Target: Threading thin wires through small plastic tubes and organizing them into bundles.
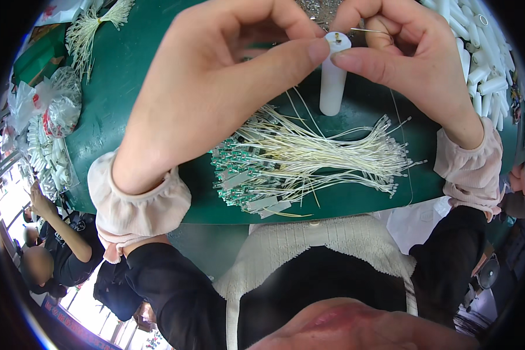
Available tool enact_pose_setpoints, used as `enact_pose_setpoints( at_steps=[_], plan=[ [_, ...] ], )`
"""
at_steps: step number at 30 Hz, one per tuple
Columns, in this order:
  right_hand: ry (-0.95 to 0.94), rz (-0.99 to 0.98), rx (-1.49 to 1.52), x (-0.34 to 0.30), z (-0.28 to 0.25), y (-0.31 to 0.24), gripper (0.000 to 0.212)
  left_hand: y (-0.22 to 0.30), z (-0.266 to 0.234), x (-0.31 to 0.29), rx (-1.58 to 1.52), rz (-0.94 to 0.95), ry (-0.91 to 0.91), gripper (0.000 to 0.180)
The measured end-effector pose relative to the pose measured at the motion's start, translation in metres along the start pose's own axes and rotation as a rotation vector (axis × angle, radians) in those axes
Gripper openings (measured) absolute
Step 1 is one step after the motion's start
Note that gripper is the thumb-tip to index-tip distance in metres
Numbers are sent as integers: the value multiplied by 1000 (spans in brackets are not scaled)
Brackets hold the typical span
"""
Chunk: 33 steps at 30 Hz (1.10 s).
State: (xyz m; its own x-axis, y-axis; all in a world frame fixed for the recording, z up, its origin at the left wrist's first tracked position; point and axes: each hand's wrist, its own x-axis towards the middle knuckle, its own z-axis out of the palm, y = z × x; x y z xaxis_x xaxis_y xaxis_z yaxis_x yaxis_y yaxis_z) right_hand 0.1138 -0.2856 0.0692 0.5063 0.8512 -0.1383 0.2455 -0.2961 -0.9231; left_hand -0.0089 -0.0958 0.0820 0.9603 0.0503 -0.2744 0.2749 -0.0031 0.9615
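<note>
A white plastic cylinder hangs upright between my hands, with small brass-coloured parts on its top end. My left hand pinches its upper edge from the left, thumb in front. My right hand closes on the same end from the right, its thumb against the rim. A thin metal needle-like piece sticks out from my right fingers; how they grip it is partly hidden. Below lies a thick bundle of pale wires, with small green circuit boards at the left end and tiny connectors at the right.
The green tabletop carries a pile of white tubes at the right and small metal parts at the back. Another wire bunch and plastic bags lie at the left. A person sits beyond the left edge.
</note>
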Motion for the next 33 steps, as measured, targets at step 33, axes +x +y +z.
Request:
enact_pose_setpoints(
  at_steps=[33],
  plan=[
    [-68, -16, 76, -4, -2, 27, 26, -15, -14, 7, -63, -218, -142, 13]
  ],
)
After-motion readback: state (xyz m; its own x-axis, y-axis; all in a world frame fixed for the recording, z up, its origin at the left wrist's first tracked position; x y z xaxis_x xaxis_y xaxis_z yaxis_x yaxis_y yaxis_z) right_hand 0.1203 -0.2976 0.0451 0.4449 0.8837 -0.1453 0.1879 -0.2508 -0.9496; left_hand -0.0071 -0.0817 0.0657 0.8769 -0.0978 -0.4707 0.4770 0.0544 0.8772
